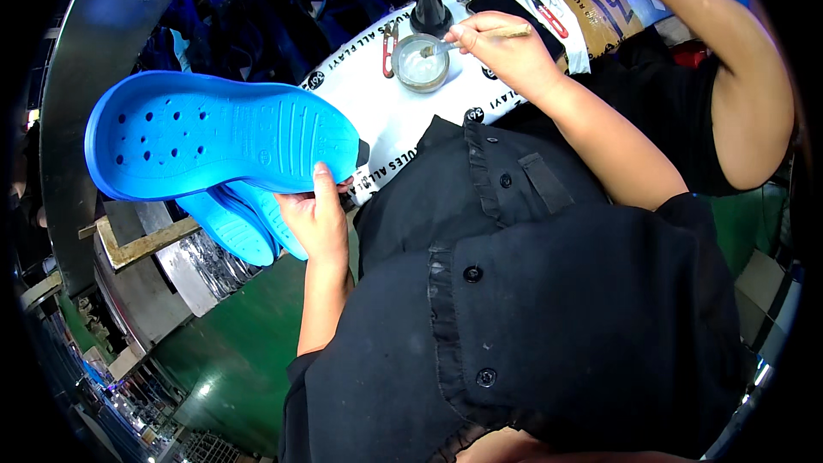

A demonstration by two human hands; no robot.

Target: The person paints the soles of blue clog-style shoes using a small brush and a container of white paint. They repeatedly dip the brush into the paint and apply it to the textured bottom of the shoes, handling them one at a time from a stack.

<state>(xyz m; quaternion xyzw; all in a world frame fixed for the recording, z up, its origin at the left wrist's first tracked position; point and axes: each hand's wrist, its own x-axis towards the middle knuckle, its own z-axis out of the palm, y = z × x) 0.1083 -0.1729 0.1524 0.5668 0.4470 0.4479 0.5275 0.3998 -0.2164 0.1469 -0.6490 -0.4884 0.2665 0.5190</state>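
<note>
My left hand (317, 219) grips the heel end of a bright blue shoe sole (231, 133), thumb on top and fingers underneath. The sole has small round holes at its toe end and ridges near the heel. In my right hand (506, 43) is a small brush (446, 47), pinched by its thin handle. The brush's bristle end is inside a small round glass jar (420, 77), whose contents I cannot make out. Right behind the jar stands a black cone-shaped bottle (429, 7). Small red-handled snips (390, 50) lie to its left.
White printed sheeting (343, 86) covers the work surface. A black phone (514, 21) and a red cutter (551, 21) lie at its right. More blue soles (231, 227) sit below the held one, by a wooden-edged stand (146, 244). Another person's arm (729, 51) reaches in at right.
</note>
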